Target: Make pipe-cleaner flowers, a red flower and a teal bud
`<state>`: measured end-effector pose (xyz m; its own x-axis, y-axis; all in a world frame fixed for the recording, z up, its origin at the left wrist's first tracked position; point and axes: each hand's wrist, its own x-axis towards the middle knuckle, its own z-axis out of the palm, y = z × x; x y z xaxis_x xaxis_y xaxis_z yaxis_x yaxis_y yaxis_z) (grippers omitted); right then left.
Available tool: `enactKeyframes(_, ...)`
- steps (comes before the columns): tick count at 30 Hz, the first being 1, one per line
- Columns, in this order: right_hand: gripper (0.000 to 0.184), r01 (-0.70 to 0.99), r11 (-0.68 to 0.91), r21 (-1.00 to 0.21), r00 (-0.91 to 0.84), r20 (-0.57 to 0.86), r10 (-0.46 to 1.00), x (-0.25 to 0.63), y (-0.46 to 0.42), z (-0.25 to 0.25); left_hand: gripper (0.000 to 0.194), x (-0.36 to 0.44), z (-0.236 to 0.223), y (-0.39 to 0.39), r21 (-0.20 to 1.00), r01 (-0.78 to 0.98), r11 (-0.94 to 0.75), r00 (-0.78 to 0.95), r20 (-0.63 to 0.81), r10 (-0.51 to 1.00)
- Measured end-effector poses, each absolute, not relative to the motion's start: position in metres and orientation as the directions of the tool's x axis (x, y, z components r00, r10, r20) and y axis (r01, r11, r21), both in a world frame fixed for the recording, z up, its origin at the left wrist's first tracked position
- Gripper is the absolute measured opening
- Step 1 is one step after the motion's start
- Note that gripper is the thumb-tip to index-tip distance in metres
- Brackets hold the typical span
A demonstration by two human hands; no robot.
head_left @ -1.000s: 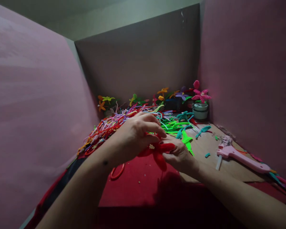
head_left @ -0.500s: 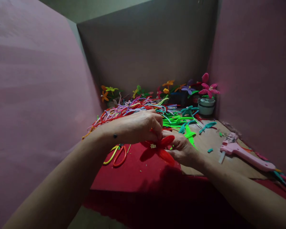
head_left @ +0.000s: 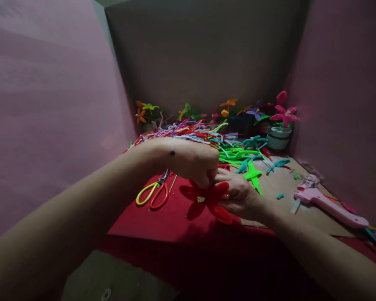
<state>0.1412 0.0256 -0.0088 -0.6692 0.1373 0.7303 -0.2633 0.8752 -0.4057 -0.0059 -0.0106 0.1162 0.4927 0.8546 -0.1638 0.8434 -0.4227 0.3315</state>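
Note:
A red pipe-cleaner flower [head_left: 222,211] with a pale yellow centre faces me above the red tabletop. My left hand [head_left: 200,161] reaches over it, fingers curled and pinched at the back of the flower. From the right, my right hand [head_left: 242,192] closes on the flower's back, its fingers meeting those of my left. The stem and the fingertips are hidden behind the petals and the knuckles. Scissors [head_left: 159,195] with one yellow and one red handle lie left of the flower. A bright green pipe-cleaner piece [head_left: 253,175] rests just beyond my right hand.
Behind my hands spreads a heap of coloured pipe cleaners [head_left: 188,129]. A pink glue gun [head_left: 329,205] lies on cardboard [head_left: 278,209] at right. Finished flowers line the back, one pink flower [head_left: 285,115] in a pale pot [head_left: 278,138]. Pink panels [head_left: 50,104] wall both sides.
My left wrist has bent and its forearm lifted, the hand turning over behind the flower. The flower sits slightly lower and its petals have rotated a little. The view has tilted downward.

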Motion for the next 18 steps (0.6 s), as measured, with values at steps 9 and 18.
enactKeyframes(9, 0.012, -0.229, 0.939, -0.256, -0.638, 0.768, 0.054, 0.141, 0.024, -0.005, 0.022, 0.007, 0.121, -0.005, 0.359, 0.901, -0.245, 0.402, -0.476, 0.782)
enactKeyframes(18, 0.015, -0.179, 0.961, -0.213, -0.642, 0.765, 0.049, 0.142, 0.025, -0.008, 0.020, 0.009, 0.121, -0.004, 0.306, 0.931, -0.200, 0.326, -0.445, 0.834)
